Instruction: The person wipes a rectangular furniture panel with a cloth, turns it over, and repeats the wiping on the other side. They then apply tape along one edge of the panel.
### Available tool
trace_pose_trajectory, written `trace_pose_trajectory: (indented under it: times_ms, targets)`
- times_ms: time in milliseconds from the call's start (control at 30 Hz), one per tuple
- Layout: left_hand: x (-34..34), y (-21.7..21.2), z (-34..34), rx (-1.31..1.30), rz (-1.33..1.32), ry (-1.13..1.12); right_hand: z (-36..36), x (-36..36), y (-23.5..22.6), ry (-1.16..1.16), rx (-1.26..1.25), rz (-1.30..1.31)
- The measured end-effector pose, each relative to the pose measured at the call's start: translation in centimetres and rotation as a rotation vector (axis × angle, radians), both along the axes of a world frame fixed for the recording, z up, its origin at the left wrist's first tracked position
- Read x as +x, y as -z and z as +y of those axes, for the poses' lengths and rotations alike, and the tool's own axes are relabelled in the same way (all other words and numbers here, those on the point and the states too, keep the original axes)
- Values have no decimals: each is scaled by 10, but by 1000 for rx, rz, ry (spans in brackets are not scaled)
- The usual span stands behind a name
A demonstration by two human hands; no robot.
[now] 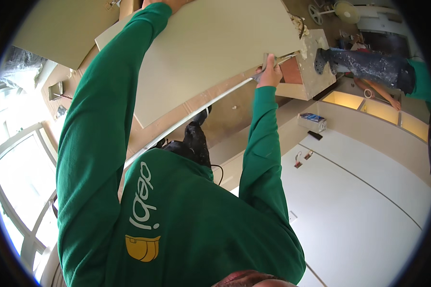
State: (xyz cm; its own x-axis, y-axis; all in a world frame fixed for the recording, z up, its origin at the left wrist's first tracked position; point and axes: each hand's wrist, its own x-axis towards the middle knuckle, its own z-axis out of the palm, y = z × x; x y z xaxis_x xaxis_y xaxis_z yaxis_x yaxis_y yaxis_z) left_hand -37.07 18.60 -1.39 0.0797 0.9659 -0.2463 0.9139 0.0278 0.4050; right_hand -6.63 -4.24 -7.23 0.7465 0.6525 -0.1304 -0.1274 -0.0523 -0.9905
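Note:
A large beige board [201,52] lies in front of me on brown sheeting. My left hand [171,3] is at the board's far left edge, cut off by the picture's top, so its fingers are mostly out of sight. My right hand [271,75] is closed at the board's right edge, thumb up. In its grip is a grey, thin-bladed tool [260,75] whose exact kind I cannot make out. A narrow strip runs from beside this hand toward the far right. A long pale metal-like edge [215,99] passes below the board.
Another person's dusty leg [368,64] stands on a plaster-splattered platform [316,62] at the right; that person's hand [395,103] reaches down nearby. A second board [64,28] is at far left. A box [312,121] lies on the ledge, a fan [345,12] behind.

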Motion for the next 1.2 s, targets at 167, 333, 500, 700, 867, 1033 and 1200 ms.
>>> trace_pose_trajectory:
  times_ms: [167, 333, 500, 700, 867, 1033, 1200]
  targets:
    - [-2, -6, -1, 14, 135, -8, 52, 96, 2, 42, -63, -12]
    - [1, -14, -1, 18, 175, -39, 103, 212, 8, 202, -76, -58]
    - [-1, -2, -3, 103, 202, -83, 117, 237, -4, 51, -35, 60]
    - [7, 21, -2, 489, 239, -33, 99, 194, -24, -235, -103, 37]
    - [106, 33, -38, 660, 297, 3, 84, 188, -31, -206, -98, 161]
    - [251, -18, -142, 435, 238, 351, 89, 182, -38, -244, -85, 134]
    - [340, 12, -246, 178, -435, 703, 105, 247, -18, -447, -159, 279]
